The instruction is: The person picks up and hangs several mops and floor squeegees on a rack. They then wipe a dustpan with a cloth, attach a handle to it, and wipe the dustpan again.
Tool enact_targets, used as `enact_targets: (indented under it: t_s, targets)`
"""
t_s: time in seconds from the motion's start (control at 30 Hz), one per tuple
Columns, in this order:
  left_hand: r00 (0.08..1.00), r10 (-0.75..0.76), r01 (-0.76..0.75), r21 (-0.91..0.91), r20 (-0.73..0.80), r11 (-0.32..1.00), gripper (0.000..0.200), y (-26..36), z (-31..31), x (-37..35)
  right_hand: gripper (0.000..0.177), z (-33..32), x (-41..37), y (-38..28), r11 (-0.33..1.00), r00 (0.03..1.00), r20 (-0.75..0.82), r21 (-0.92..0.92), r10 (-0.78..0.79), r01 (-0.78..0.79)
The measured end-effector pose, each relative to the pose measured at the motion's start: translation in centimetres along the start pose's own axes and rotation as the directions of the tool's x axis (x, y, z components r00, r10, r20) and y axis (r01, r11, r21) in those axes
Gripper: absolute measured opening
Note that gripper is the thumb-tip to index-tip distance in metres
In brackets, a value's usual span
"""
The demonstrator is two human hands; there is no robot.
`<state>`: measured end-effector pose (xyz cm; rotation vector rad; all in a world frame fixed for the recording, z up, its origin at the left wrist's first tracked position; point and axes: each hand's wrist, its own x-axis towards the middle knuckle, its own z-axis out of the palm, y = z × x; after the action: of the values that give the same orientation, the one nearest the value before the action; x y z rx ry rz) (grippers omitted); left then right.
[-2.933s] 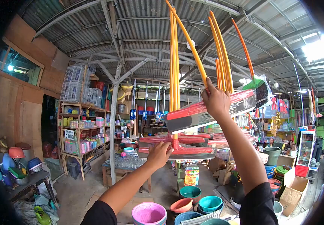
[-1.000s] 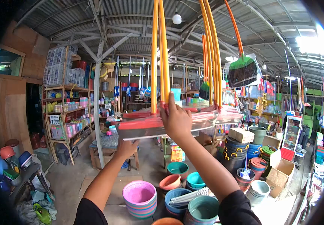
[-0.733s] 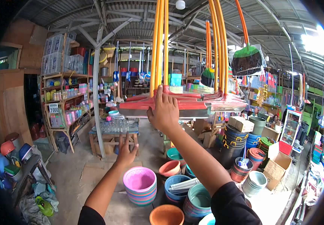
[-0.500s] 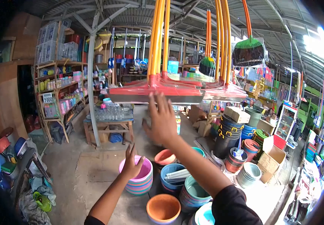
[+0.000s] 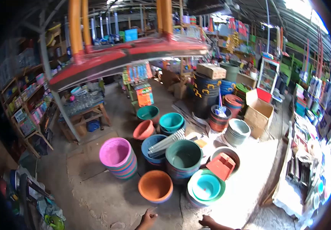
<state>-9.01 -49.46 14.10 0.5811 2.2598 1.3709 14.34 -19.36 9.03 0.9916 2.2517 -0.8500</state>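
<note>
Left hand (image 5: pixel 147 219) and right hand (image 5: pixel 208 221) sat low near the orange pot (image 5: pixel 155 184), nothing visibly held, finger closure couldn't tell, wrapped red wiper heads (image 5: pixel 154 46) hung well above; clearing the pot's rim seemed wise.

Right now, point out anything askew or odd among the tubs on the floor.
The red dustpan looks askew: it lies tilted across a round tub, partly covering its mouth. Pale rods also jut slantwise from a blue tub.
</note>
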Motion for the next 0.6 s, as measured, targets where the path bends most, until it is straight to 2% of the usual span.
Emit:
enact_targets:
  t_s: [0.03,0.07,0.1,0.17,0.2,0.23,0.27,0.3,0.37,0.43,0.5,0.57,0.6]
  targets:
    - [0.985,-0.146,0.142,0.046,0.093,0.989,0.061,-0.4,1.9,-1.2,0.056,1.6,0.6,5.3,0.994,0.994,-0.041,0.042,0.1,-0.098]
    - [0.981,-0.154,0.148,0.056,0.116,0.987,0.061,-0.2,3.7,-1.9,0.048,0.9,-0.2,8.9,0.974,0.98,0.047,0.113,0.193,-0.197]
    - [0.967,-0.195,0.176,0.127,0.162,0.976,0.054,-0.1,5.5,-2.3,0.045,0.7,-1.0,11.7,0.954,0.957,0.048,0.081,0.285,-0.289]
    - [0.946,-0.247,0.205,0.198,0.213,0.958,0.047,0.3,9.7,-3.1,0.05,0.8,-2.7,17.0,0.883,0.903,-0.005,0.213,0.429,-0.418]
    - [0.916,-0.3,0.228,0.27,0.267,0.936,0.038,0.3,11.8,-2.8,0.045,2.3,-0.9,20.9,0.89,0.906,-0.009,0.189,0.424,-0.415]
    - [0.884,-0.349,0.24,0.34,0.309,0.909,0.034,0.8,13.6,-2.4,0.041,4.4,1.4,25.1,0.9,0.911,-0.018,0.166,0.412,-0.404]
    - [0.91,-0.278,0.172,0.33,0.308,0.928,0.039,1.8,15.3,-2.6,0.036,5.3,1.1,27.2,0.924,0.914,-0.216,0.25,0.343,-0.288]
    - [0.909,-0.281,0.178,0.323,0.307,0.93,0.039,2.3,16.9,-2.5,0.034,7.7,2.7,30.9,0.901,0.887,-0.307,0.374,0.343,-0.219]
    - [0.882,-0.365,0.173,0.514,0.299,0.84,0.045,2.7,20.0,-1.5,0.025,4.9,-1.1,31.2,0.764,0.939,-0.093,0.611,0.33,-0.208]
    - [0.915,-0.32,0.092,0.646,0.245,0.758,0.048,4.8,22.3,-1.3,0.023,8.6,0.0,36.7,0.948,0.918,-0.392,0.311,0.067,0.063]
    - [0.904,-0.344,0.088,0.679,0.253,0.729,0.046,5.9,24.1,-0.5,0.026,7.9,-2.3,39.3,0.928,0.912,-0.37,0.373,0.176,-0.028]
    - [0.894,-0.369,0.088,0.709,0.253,0.7,0.045,6.8,25.7,0.2,0.032,7.3,-4.0,41.8,0.709,0.866,-0.072,0.61,0.495,-0.354]
    - [0.896,-0.389,0.128,0.714,0.215,0.689,0.045,7.7,26.5,0.7,0.03,7.5,-4.4,43.1,0.663,0.848,-0.062,0.655,0.527,-0.364]
